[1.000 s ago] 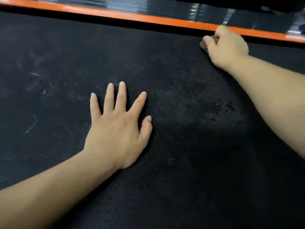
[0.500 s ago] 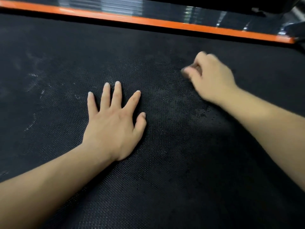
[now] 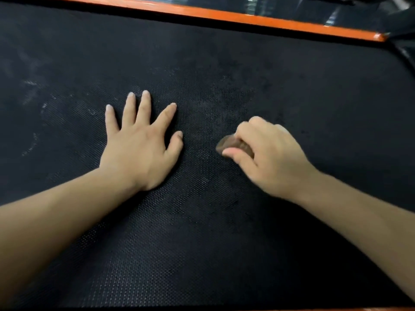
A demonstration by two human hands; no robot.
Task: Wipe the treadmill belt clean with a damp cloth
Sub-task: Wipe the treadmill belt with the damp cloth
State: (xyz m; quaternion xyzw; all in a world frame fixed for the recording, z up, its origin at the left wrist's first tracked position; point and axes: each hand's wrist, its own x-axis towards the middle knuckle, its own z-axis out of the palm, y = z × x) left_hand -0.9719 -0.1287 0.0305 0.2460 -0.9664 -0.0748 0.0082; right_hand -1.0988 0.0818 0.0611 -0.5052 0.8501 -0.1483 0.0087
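Since a second ago your right hand [image 3: 271, 158] has slid away from the orange rail [image 3: 247, 17] to the middle of the treadmill belt [image 3: 202, 243]. Pale smudges [image 3: 31, 95] mark the belt's left part. Your left hand [image 3: 141, 149] lies flat on it, fingers straight and spread, holding nothing. Just beside it, your right fingers curl round the brown cloth [image 3: 231, 144] (mostly hidden in your grip), pressing it on the belt.

right hand [image 3: 267, 156] gripping brown cloth [image 3: 233, 145], drawn back from orange rail [image 3: 247, 17] across belt [image 3: 202, 243], now just beside left hand [image 3: 139, 147]
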